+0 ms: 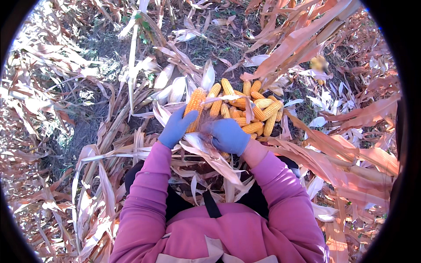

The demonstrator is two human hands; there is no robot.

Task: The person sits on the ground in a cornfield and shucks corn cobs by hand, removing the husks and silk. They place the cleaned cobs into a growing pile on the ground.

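My left hand (175, 127), in a blue-grey glove, is closed round an ear of corn (195, 105) whose orange-yellow kernels are bare toward the tip. My right hand (228, 136), gloved alike, is closed beside the ear's lower part, gripping pale dry husk (206, 147) and brownish silk. The husk hangs from there toward my lap. Just beyond my right hand lies a pile of husked yellow ears (263, 103). Which strands the right fingers hold is partly hidden.
Loose pale husks (177, 90) lie left of the pile. Dry corn stalks and leaves (302, 39) lean in from the upper right, and more dry leaves (105, 175) cover the ground at left. Another partly husked ear (319, 65) shows at the far right.
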